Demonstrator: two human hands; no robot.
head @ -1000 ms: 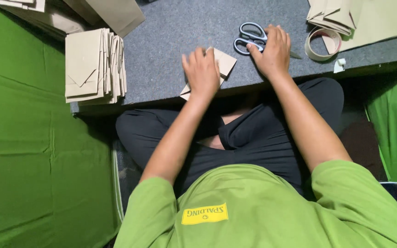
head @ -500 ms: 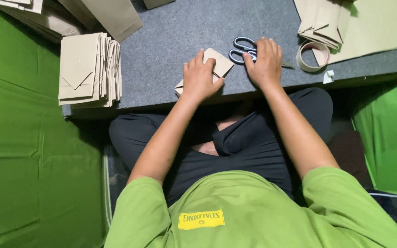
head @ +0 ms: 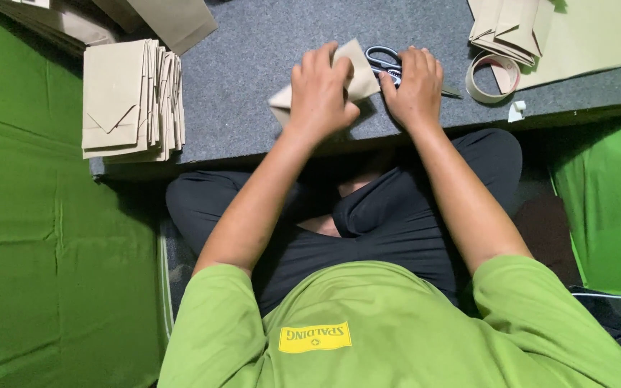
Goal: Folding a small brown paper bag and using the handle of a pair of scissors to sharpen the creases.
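Note:
My left hand presses down on a small folded beige paper lying on the grey table, with the fingers curled over its upper edge. Right beside it, my right hand lies over a pair of scissors with black handles. The handles stick out to the left of the fingers and the blade tip shows at the right of the hand. The two hands are almost touching. My crossed legs in black trousers sit under the table's near edge.
A stack of folded beige envelopes stands at the table's left end, with more paper behind it. At the right lie a tape roll, folded papers, a large beige sheet and a small white scrap. Green cloth flanks both sides.
My left hand has slid up over the folded paper and now covers most of it. My right hand stays on the scissors. The view has shifted slightly.

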